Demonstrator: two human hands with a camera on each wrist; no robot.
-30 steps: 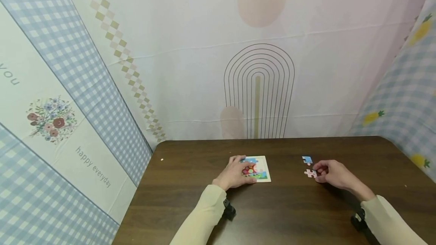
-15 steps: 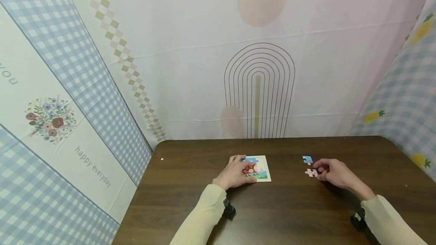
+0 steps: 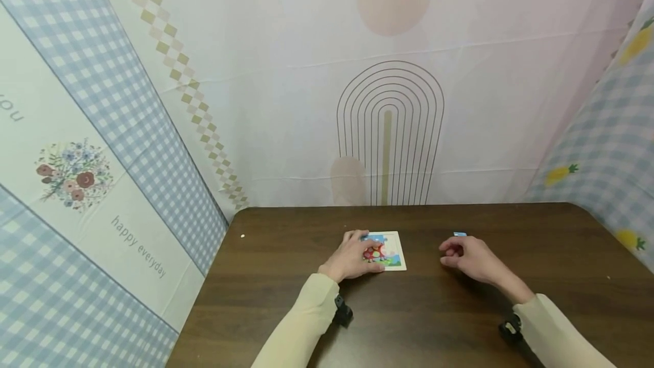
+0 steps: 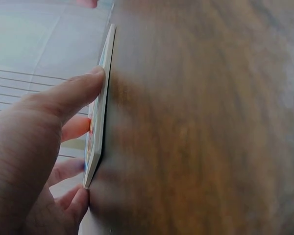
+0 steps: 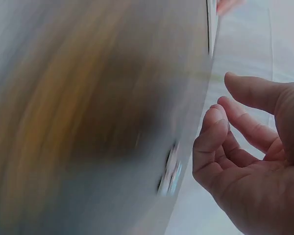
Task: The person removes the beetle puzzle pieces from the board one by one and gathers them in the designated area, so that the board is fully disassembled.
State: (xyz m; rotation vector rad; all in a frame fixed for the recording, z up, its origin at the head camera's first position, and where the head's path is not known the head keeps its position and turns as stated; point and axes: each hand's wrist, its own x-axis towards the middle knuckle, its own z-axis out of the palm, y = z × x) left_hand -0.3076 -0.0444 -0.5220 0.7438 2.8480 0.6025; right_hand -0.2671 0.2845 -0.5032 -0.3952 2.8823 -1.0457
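Observation:
In the head view my left hand [image 3: 351, 257] holds a small framed jigsaw puzzle [image 3: 402, 267] on the table. Its thumb lies at the near edge; other fingers reach over the picture and the far left corner. The left wrist view shows the thumb [image 4: 85, 84] on the pale rim of the puzzle. My right hand [image 3: 472, 260] is loosely curled to the right of the puzzle, nothing between thumb and fingers. A blue jigsaw piece [image 3: 460, 234] shows just behind it. The right wrist view has a blurred pinkish jigsaw piece [image 5: 169, 164] on the table, hidden in the head view.
The dark wooden table [image 3: 409, 317] ends at a cloth-covered wall [image 3: 286, 129]. A tiny white speck [image 3: 242, 236] lies near the left edge. Both forearms have beige sleeves [image 3: 301, 317] and wrist cameras.
The right hand has left the spot beside the two loose pieces and moved left, covering the pink one in the head view. The left hand stays on the puzzle.

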